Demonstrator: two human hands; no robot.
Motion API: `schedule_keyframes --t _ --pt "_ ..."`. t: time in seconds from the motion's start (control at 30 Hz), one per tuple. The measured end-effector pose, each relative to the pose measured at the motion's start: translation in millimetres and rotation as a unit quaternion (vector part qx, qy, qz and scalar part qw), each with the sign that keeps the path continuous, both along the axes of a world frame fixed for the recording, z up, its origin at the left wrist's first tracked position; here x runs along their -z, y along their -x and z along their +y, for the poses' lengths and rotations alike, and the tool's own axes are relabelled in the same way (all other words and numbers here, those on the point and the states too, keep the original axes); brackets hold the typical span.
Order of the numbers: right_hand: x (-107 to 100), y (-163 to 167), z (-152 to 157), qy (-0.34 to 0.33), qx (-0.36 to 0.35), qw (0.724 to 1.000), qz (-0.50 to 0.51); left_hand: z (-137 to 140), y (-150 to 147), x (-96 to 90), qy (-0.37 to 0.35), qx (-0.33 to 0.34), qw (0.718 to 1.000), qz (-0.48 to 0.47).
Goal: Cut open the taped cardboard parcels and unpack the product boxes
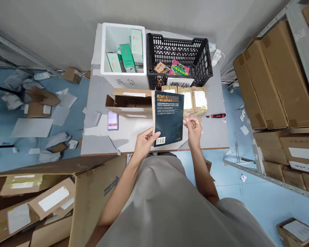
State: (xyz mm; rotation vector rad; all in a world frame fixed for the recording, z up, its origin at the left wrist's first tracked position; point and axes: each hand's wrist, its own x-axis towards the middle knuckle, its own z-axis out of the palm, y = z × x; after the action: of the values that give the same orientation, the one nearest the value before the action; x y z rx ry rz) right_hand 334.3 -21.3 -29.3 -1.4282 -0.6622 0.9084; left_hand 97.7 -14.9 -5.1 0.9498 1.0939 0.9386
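Note:
A dark blue book (169, 120) with orange Chinese lettering and a barcode label is held up above the table's front edge. My left hand (146, 140) grips its lower left side, thumb on the cover and fingers behind. At the right edge, my right hand (193, 130) is closed with its fingertips pinching the book's side; part of that grip is hidden. Just behind the book lies an open cardboard box (134, 111), its inside in shadow. Several small labelled cartons (199, 99) stand to the right of it.
A white foam box (123, 79) with green and white packets and a black crate (179, 51) with colourful items stand at the back. A phone (112, 120) and a red utility knife (216, 116) lie on the table. A large carton (98, 195) and shelving (273, 187) flank me.

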Motion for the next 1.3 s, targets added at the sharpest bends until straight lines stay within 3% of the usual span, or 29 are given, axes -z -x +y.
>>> schedule_keyframes --t 0.1,0.4,0.5,0.6,0.7,0.8,0.9,1.0,1.07,1.17,1.3 --pt "3.7 1.0 0.1 -0.013 0.02 0.999 -0.028 -0.4 -4.4 -2.5 -0.023 -0.021 0.999 0.015" --pt "-18.2 32.1 -16.9 -0.021 -0.086 0.996 -0.009 -5.9 -20.6 -1.0 -0.052 -0.03 0.996 0.059" --pt "-29.4 45.9 -25.5 -0.01 -0.12 0.993 -0.013 -16.6 -32.5 -3.6 -0.069 -0.008 0.993 0.097" --pt "-32.0 52.4 -29.1 0.016 -0.104 0.994 -0.042 -29.4 -44.5 -4.7 -0.12 0.018 0.98 0.158" --pt "-21.5 44.0 -25.9 0.045 -0.049 0.995 -0.078 -39.0 -51.6 1.5 -0.181 0.081 0.961 0.192" --pt "-6.7 24.9 -23.5 0.042 -0.039 0.995 -0.076 -39.2 -48.2 14.9 -0.204 0.121 0.947 0.215" --pt "1.6 7.4 -28.4 0.023 -0.051 0.998 -0.02 -28.3 -33.9 29.2 -0.172 0.019 0.953 0.249" --pt "1.9 -2.9 -36.2 0.018 -0.052 0.998 0.028 -12.3 -17.0 36.8 -0.084 -0.051 0.976 0.195" --pt "0.2 -6.5 -39.0 0.017 -0.056 0.997 0.049 -3.2 -9.1 36.1 -0.013 -0.025 0.994 0.109" --pt "-2.4 -9.6 -38.8 0.027 -0.079 0.993 0.082 4.3 -4.2 28.4 0.063 0.047 0.997 -0.006" --pt "-3.4 -11.3 -37.7 0.039 -0.1 0.988 0.109 5.9 -7.3 15.4 0.078 0.086 0.992 -0.044"
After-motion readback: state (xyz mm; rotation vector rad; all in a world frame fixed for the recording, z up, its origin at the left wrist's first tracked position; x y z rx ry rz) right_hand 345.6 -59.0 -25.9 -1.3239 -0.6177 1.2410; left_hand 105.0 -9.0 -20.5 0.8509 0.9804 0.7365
